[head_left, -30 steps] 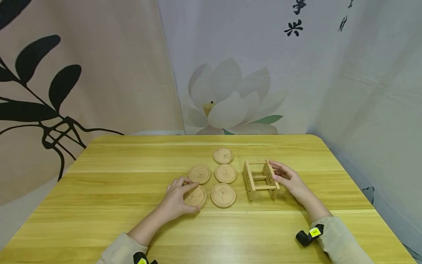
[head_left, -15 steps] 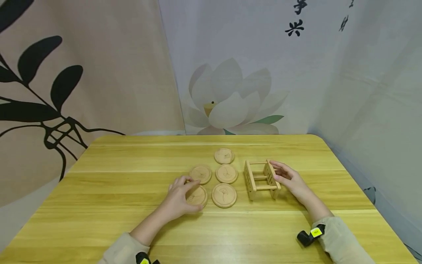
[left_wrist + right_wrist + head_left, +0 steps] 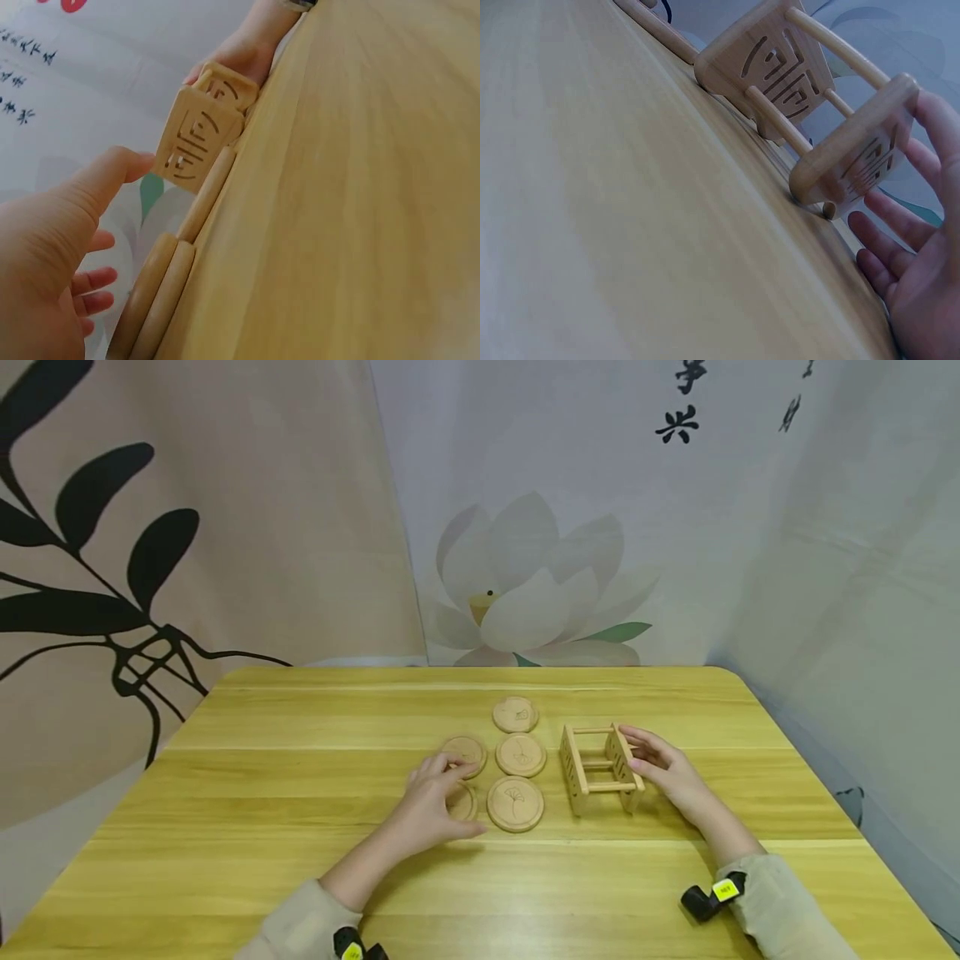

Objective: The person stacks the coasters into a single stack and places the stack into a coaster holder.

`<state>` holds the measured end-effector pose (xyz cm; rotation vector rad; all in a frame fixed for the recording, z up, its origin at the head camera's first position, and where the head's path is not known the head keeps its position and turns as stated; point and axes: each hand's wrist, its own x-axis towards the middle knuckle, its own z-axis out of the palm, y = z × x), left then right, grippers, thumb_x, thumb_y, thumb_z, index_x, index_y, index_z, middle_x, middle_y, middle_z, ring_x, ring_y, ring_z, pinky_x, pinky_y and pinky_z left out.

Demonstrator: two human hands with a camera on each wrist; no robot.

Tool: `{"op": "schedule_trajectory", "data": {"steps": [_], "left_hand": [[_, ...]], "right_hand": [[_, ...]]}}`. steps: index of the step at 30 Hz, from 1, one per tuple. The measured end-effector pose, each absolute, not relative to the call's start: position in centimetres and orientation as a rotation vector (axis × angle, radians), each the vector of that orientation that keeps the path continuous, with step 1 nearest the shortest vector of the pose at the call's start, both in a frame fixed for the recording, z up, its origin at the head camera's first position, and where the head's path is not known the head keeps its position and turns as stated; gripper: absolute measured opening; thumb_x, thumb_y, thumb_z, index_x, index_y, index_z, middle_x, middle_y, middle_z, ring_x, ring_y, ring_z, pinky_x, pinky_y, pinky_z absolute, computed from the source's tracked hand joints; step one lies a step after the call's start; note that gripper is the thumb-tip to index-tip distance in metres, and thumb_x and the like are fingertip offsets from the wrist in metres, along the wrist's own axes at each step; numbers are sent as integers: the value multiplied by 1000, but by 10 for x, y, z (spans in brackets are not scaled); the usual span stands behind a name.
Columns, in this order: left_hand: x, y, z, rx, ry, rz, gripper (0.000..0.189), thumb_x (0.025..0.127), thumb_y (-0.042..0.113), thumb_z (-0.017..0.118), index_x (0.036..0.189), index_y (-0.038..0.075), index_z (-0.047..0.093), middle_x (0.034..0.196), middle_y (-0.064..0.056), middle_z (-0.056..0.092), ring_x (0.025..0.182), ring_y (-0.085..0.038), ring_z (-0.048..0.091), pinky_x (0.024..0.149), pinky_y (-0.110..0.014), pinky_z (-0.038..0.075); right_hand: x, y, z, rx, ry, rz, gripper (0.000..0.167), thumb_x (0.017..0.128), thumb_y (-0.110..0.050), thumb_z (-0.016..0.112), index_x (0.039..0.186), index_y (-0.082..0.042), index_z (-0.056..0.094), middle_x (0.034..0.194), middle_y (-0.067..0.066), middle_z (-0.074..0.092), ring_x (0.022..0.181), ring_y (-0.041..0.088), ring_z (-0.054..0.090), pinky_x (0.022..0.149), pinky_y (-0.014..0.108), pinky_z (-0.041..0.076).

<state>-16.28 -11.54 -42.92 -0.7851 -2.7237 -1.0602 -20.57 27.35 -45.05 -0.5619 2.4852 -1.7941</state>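
Our left grip point(image 3: 427, 808) is spread, thumb and fingers apart and holding nothing, over the near-left disc point(image 3: 463, 802); we cannot tell whether it touches. Our right grip point(image 3: 671, 777) is relaxed, fingertips and thumb against the right side panel point(image 3: 862, 150) of the wooden rack point(image 3: 575, 777), upright on the surface point(image 3: 585, 885). Left of it we see three engraved discs point(image 3: 521, 755) in a column, and another disc point(image 3: 467, 746) behind the near-left one.
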Motion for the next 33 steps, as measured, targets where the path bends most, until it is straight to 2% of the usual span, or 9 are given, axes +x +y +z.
{"op": "schedule_trajectory", "data": {"steps": [8,17,26,33], "left_hand": [[-166,-99,-423,-873,-2763,-1001,83,65,40,87,135,8,55,127,-5,50,120,-26,40,101,-52,25],[-170,-84,-420,-940,-2853,-888,88,66,50,84,140,16,51,131,-3,48,124,-25,39,104,-50,26],[-173,-73,-419,-993,-2915,-795,90,64,54,83,140,18,50,128,-3,49,122,-24,40,106,-47,23],[-176,-68,-420,-1017,-2950,-742,92,63,57,82,140,18,51,125,-2,49,119,-22,42,108,-51,20]], "right_hand": [[-207,274,-452,-555,2485,-1785,49,99,-14,54,146,-8,40,143,20,39,113,10,48,88,19,42],[-205,272,-449,-565,2480,-1807,49,98,-11,53,145,-4,40,141,23,39,111,10,49,88,18,42],[-205,272,-448,-578,2478,-1816,48,98,-9,53,144,-2,40,140,24,40,109,9,50,87,18,42],[-203,271,-446,-578,2455,-1837,49,98,-8,53,144,-1,39,140,24,39,110,10,50,87,18,42]]}}
